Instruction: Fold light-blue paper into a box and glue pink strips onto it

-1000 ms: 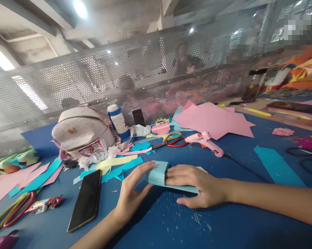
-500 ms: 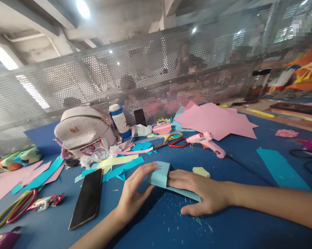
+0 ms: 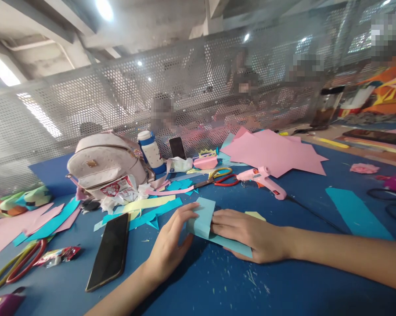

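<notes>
A light blue paper strip (image 3: 203, 215), folded over at its left end, is between my hands just above the blue table. My left hand (image 3: 173, 239) grips the folded end, fingertips on its upper edge and thumb below. From the other side my right hand (image 3: 250, 232) holds the strip's long flat part, fingers on top, fingertips against the fold, thumb beneath and partly hidden. Behind my right hand a small pale yellow paper piece (image 3: 255, 215) is partly covered. A pink glue gun (image 3: 263, 181) lies farther back, its cord running right.
A black phone (image 3: 109, 252) lies left of my left arm. Scissors (image 3: 217, 177) and paper scraps (image 3: 165, 215) lie ahead. A backpack (image 3: 109, 162), a bottle (image 3: 151, 151) and pink paper sheets (image 3: 273, 151) stand or lie before a perforated metal screen (image 3: 191, 87).
My right thumb has moved in under the strip, closing the hand on it. The folded end has tipped up slightly, while my left hand stays on it.
</notes>
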Demonstrator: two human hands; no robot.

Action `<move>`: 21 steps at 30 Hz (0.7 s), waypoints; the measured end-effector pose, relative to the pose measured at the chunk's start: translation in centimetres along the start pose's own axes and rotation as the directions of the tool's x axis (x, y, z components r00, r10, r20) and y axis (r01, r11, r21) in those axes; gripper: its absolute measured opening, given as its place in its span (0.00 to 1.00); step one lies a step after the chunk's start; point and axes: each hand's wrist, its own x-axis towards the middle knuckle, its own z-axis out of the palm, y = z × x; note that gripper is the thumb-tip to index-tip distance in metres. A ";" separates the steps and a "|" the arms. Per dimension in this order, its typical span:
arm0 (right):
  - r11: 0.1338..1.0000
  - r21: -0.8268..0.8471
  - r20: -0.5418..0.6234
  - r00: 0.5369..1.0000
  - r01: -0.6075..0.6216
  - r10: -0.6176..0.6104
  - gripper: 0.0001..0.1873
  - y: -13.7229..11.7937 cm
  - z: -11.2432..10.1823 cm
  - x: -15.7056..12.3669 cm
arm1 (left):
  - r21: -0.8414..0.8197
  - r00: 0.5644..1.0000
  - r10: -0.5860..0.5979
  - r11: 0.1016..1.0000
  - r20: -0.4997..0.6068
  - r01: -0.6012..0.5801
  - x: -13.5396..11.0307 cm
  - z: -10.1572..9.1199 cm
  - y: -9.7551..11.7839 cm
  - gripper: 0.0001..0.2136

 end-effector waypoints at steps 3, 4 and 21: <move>0.997 -0.071 0.036 0.999 0.013 -0.011 0.29 0.6 0.5 0.1 | 0.070 0.996 0.017 0.997 0.087 -0.023 0.1 -0.2 -0.7 0.28; 0.997 -0.069 0.044 0.999 0.015 -0.012 0.29 0.7 0.7 0.2 | 0.084 0.993 0.031 0.996 0.116 -0.041 0.1 -0.4 -0.9 0.28; 0.992 0.113 0.145 0.989 -0.050 0.033 0.44 0.3 1.1 -0.1 | 0.158 0.887 0.149 0.958 0.436 -0.239 -0.2 -1.0 -1.0 0.36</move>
